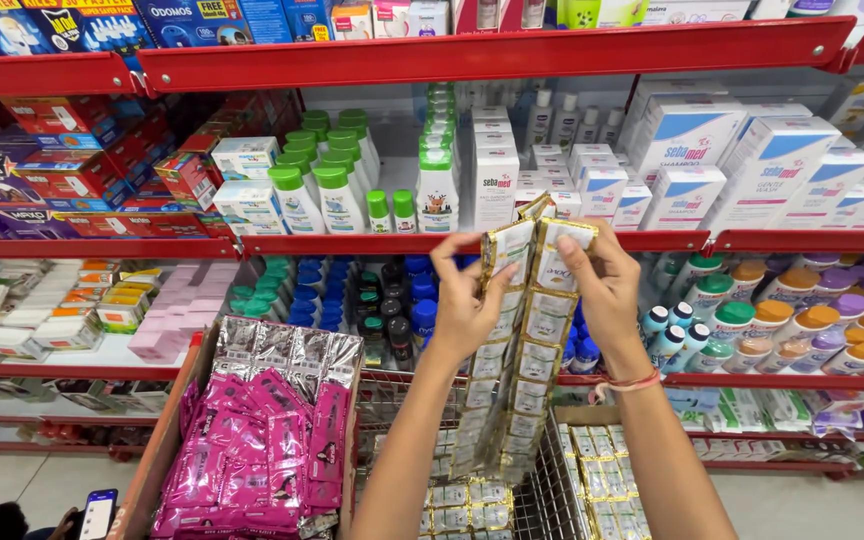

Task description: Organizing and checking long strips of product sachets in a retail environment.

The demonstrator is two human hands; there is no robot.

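Sachet strips (517, 340) are hanging above the wire basket (552, 490); I'm pinching their tops with left hand (462, 310) and right hand (607, 295), letting them dangle untangled.

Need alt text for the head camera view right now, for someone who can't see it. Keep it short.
Both hands, left hand and right hand, hold up long hanging strips of small gold sachets in front of red shop shelves stocked with bottles and boxes. Below are a wire basket with more sachets and a cardboard box of pink sachets.
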